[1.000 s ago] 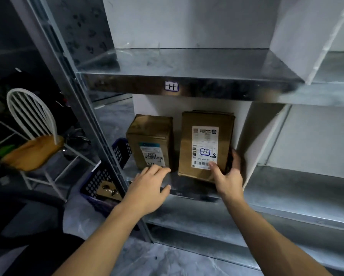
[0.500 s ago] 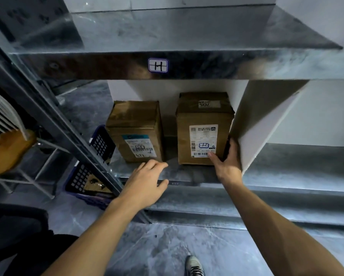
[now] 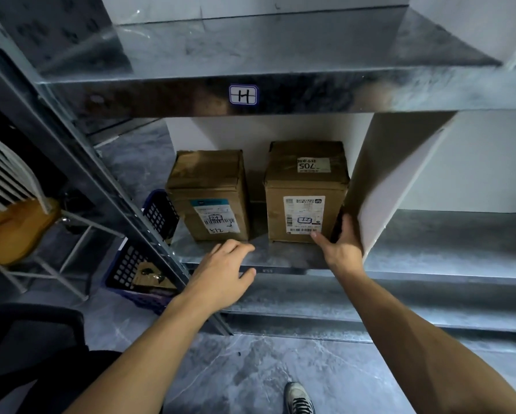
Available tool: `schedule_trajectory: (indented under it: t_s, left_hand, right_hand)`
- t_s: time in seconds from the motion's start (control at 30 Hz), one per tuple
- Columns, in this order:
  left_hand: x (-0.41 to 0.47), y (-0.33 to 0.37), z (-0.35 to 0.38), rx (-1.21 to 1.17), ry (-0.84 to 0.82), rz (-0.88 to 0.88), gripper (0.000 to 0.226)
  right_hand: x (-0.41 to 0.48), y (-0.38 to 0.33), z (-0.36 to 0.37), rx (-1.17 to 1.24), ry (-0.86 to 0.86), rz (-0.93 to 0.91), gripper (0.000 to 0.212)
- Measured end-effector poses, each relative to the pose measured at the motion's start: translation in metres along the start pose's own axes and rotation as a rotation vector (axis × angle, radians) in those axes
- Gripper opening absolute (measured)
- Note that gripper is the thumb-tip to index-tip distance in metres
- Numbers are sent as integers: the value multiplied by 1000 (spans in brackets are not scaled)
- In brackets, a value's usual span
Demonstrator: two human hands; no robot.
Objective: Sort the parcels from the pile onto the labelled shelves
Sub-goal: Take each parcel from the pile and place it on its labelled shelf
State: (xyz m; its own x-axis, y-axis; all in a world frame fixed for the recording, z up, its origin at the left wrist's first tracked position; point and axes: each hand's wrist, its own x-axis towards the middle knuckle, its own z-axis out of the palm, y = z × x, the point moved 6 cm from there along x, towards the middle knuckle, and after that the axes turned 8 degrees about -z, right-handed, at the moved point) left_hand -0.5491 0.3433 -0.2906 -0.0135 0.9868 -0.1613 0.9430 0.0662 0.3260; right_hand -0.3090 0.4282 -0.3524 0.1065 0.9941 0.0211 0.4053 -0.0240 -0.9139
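Nearest the viewer, one shoe (image 3: pixel 298 397) stands on the grey marbled floor (image 3: pixel 235 369), and both bare forearms reach forward to the shelving.

The left hand (image 3: pixel 220 270) lies palm down over the front lip of the lower shelf (image 3: pixel 286 255). Its fingers are loosely bent and hold nothing, and the fingertips stop just in front of the left parcel (image 3: pixel 212 198) (contact with the box cannot be confirmed).

The right hand (image 3: pixel 341 249) grips the lower right corner of the right parcel (image 3: pixel 306 192). The thumb presses the front face beside the shipping label, and the fingers curl round the right side, in the narrow gap against the white divider panel (image 3: pixel 394 174).

Both parcels are brown cardboard boxes that stand upright on the lower shelf, side by side with a gap between them, in the bay left of the divider. The left one carries a front label with "512" handwritten. The right one bears a top sticker reading "705".

Above them, the H label (image 3: pixel 243 94) sits on the front edge of the upper shelf (image 3: pixel 280 46).

Left of the slanting metal upright (image 3: pixel 116 186) are a blue mesh basket (image 3: pixel 125 264) on the floor and, further left, a white chair (image 3: pixel 14 231) with a wooden seat.
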Motion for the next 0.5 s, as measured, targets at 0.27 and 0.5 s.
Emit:
schedule_trajectory:
  t_s: [0.27,0.5]
  left_hand:
    - [-32,3,2,14,-3,66,49]
    - [-68,27,36,56,-94,179,50]
  right_hand:
    - [-98,2,-16,-231,1,-80,68]
    - [-175,30,-46,-517,-92,-93,48]
